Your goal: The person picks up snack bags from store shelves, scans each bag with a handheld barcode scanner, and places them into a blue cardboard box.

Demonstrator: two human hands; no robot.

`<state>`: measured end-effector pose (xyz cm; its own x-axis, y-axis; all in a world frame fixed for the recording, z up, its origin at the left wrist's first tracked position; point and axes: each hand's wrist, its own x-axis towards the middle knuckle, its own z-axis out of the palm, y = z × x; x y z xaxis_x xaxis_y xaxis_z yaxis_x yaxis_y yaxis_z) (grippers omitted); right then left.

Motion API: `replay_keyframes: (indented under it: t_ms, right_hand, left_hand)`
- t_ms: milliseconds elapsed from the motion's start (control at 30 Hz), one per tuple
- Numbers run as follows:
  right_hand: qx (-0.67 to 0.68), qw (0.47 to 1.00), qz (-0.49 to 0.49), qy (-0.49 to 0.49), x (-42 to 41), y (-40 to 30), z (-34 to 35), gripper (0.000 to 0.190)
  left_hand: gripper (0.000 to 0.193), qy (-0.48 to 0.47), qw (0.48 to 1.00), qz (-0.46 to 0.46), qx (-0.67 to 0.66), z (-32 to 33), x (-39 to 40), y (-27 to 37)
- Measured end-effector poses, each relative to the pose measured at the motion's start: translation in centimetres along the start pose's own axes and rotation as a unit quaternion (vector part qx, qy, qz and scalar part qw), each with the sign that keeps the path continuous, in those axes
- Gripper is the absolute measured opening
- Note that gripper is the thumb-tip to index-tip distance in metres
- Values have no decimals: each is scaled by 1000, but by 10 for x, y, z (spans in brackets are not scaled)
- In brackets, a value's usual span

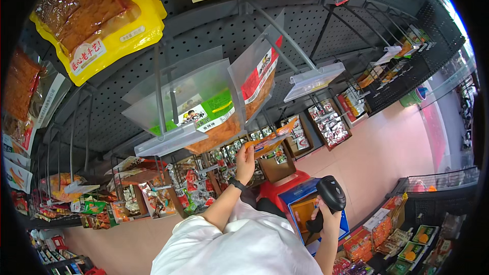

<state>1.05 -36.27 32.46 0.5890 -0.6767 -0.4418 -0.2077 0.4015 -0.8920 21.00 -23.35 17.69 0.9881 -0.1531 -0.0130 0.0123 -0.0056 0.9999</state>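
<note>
My left hand (244, 163), with a dark band on its wrist, pinches the left end of a flat orange snack packet (272, 142). The packet is tilted, near the shelf hooks; I cannot tell whether it still hangs on one. A black handheld barcode scanner (331, 191) is in my right hand (329, 215), over an open blue cardboard box (338, 233). Just above my left hand hang a clear packet with a green label (214, 112) and one with a red label (259, 72).
A black perforated rack (198, 19) with metal hooks spans the front. A large yellow packet (103, 38) hangs close at upper left. Cartons of small packets (329, 122) line the lower shelf. A red stool (284, 183) stands beside the blue box. More snacks (382, 233) fill a shelf at lower right.
</note>
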Motion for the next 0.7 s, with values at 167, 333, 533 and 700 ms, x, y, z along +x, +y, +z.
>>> replay_keyframes:
  t_ms: [167, 333, 533, 700]
  right_hand:
    - [-1, 1000, -1, 18, 1, 0, 5, 23]
    - [-6, 1000, -3, 12, 0, 3, 5, 23]
    - [9, 1000, 7, 25, -7, 6, 6, 24]
    - [9, 999, -38, 38, -11, 10, -11, 24]
  left_hand:
    - [22, 24, 999, 39, -27, 2, 7, 8]
    - [21, 48, 998, 26, -22, 2, 12, 1]
    - [22, 93, 995, 18, -33, 5, 30, -7]
    - [28, 78, 996, 18, -49, 7, 35, -21]
